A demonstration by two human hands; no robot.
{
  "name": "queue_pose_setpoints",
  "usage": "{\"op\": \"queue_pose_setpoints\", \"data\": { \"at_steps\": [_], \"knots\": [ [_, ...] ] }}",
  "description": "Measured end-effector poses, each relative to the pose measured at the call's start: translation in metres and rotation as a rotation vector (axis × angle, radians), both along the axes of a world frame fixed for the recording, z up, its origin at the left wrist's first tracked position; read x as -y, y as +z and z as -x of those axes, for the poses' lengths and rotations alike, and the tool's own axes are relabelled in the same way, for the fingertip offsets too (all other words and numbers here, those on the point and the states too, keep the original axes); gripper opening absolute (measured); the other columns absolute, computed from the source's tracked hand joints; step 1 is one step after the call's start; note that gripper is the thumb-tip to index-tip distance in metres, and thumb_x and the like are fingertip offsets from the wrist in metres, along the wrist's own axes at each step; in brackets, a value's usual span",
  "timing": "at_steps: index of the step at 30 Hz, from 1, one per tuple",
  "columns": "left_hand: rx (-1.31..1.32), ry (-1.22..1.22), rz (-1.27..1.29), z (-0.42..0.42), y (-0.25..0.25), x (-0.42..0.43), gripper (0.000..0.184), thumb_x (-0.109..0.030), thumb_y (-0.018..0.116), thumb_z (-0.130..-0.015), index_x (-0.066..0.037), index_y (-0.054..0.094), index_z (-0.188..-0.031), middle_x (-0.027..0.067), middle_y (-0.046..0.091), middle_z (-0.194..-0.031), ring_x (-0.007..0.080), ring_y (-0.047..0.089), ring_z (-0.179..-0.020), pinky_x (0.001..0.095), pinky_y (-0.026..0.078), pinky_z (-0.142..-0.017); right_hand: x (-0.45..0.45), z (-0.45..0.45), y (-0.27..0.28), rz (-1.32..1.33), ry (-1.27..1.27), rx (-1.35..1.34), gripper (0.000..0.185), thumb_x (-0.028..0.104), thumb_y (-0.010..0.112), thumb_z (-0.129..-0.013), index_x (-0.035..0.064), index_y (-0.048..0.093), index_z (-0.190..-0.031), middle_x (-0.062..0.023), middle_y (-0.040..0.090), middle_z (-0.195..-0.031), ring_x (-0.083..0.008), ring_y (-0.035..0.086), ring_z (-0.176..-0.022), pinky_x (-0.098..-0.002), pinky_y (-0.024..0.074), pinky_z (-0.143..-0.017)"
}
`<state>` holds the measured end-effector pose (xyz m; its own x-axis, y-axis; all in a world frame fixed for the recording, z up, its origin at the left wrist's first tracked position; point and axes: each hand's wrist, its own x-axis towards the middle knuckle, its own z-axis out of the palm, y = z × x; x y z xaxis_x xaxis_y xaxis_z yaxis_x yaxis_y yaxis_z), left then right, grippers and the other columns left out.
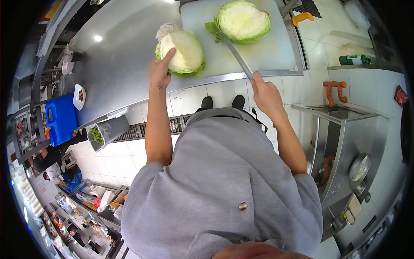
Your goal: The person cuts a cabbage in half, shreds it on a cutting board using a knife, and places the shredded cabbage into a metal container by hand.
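Note:
My left hand (pixel 161 71) grips half a cabbage (pixel 185 51) by its left side, thumb across the pale cut face, over the left edge of the white cutting board (pixel 196 19). In my right hand (pixel 266 93) is a knife (pixel 238 57), held near the front edge of the metal counter. Its blade slants up and left across the board, the tip close to a loose green leaf piece (pixel 213 32). A second cabbage half (pixel 243 21) rests on the board beyond the tip, cut face up.
Left on the metal counter (pixel 116 52) sit a white dish (pixel 79 96) and a blue jug (pixel 60 118). A bin with greens (pixel 96 135) stands below. An orange handle (pixel 302 18) is right of the board; a metal sink unit (pixel 338 114) stands at right. Another person (pixel 54 162) is far left.

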<state>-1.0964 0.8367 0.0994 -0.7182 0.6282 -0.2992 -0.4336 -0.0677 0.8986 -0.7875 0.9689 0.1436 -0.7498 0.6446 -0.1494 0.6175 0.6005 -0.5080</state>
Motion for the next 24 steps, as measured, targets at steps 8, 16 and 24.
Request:
{"op": "queue_pose_setpoints", "data": {
  "at_steps": [8,16,24],
  "knots": [
    [-0.758,-0.097,0.454,0.008,0.003,-0.058,0.074,-0.037,0.085,-0.075,0.01,0.058,-0.125,0.0239,0.066,-0.114,0.0307,0.066,-0.105,0.0396,0.053,-0.09,-0.018,-0.044,0.01,0.12,-0.315,-0.318,0.012,0.017,0.049,-0.101,0.0053,0.045,-0.102,-0.0216,0.057,-0.061,-0.0442,0.058,-0.056,-0.0509,0.0428,-0.055],
    [-0.537,-0.739,0.401,0.017,0.048,-0.227,0.073,-0.024,0.083,-0.078,-0.005,0.05,-0.139,0.0158,0.06,-0.129,0.0248,0.062,-0.114,0.0374,0.052,-0.095,0.008,-0.099,-0.017,0.421,-0.645,-0.279,0.014,0.018,0.047,-0.102,0.005,0.044,-0.099,-0.0087,0.059,-0.059,-0.0181,0.055,-0.042,-0.0343,0.0434,-0.04],
    [-0.173,-1.085,0.244,0.0,0.026,-0.266,0.07,-0.012,0.08,-0.081,-0.005,0.046,-0.142,0.0136,0.06,-0.131,0.0222,0.06,-0.12,0.0368,0.053,-0.099,0.026,-0.093,-0.038,0.68,-0.75,-0.354,0.01,0.015,0.047,-0.101,0.0061,0.045,-0.1,-0.008,0.057,-0.061,-0.0131,0.048,-0.04,-0.0304,0.0398,-0.036]
  ]
}}
